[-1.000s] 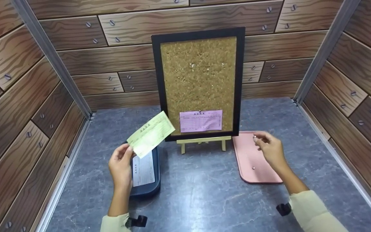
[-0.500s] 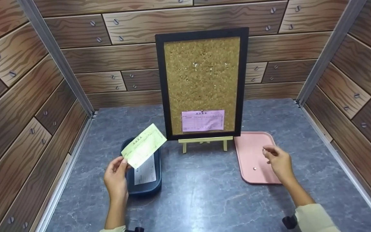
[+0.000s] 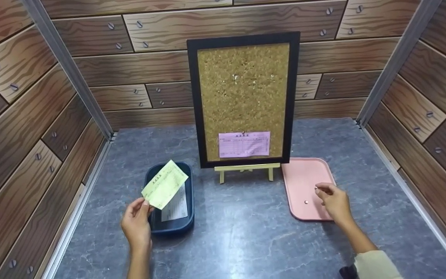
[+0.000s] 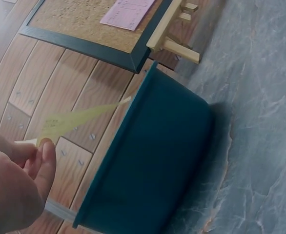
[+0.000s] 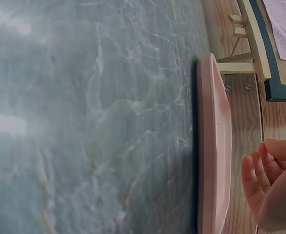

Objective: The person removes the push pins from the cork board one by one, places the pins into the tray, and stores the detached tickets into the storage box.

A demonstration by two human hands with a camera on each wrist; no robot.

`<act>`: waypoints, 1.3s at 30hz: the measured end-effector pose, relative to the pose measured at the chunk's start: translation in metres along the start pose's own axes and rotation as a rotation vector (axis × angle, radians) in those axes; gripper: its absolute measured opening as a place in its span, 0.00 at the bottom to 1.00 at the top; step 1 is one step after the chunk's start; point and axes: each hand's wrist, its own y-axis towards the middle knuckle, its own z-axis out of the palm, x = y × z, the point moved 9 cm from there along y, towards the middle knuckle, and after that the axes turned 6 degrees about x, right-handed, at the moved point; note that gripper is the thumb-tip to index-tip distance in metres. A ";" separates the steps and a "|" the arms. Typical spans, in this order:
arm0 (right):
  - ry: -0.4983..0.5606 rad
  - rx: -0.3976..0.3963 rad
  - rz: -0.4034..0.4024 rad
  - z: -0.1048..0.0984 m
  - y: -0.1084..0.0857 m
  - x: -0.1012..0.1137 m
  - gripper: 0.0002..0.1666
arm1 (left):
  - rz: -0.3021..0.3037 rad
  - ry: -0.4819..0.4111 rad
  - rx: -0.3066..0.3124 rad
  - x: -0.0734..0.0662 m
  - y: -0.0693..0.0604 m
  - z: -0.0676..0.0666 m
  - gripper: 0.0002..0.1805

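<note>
Yellow slip (image 3: 165, 185), lowered, farther from corkboard (image 3: 242, 100)

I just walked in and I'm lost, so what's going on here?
A person's left hand holds a yellow-green slip above a blue bin, where a white slip lies. The right hand pinches what looks like a pin over a pink tray; a similar one lies there. A purple slip hangs low on the framed corkboard.

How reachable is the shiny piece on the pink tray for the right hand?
Probably yes: the right hand is over the pink tray near the shiny piece, nothing visible between them, but it pinches another small thing.
</note>
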 end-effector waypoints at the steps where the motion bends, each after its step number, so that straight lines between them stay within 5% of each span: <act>1: 0.002 0.007 0.009 0.001 0.000 -0.001 0.12 | -0.004 0.009 -0.002 0.001 0.000 0.000 0.15; 11: -0.015 0.031 0.023 0.008 -0.003 -0.007 0.10 | -0.034 0.068 0.015 0.014 0.000 0.005 0.17; 22: -0.031 0.021 -0.014 0.010 -0.008 -0.004 0.09 | -0.023 0.214 -0.040 0.020 -0.002 0.008 0.15; 39: -0.061 0.022 -0.020 0.013 -0.008 0.004 0.10 | -0.043 0.318 0.024 0.014 -0.017 0.018 0.15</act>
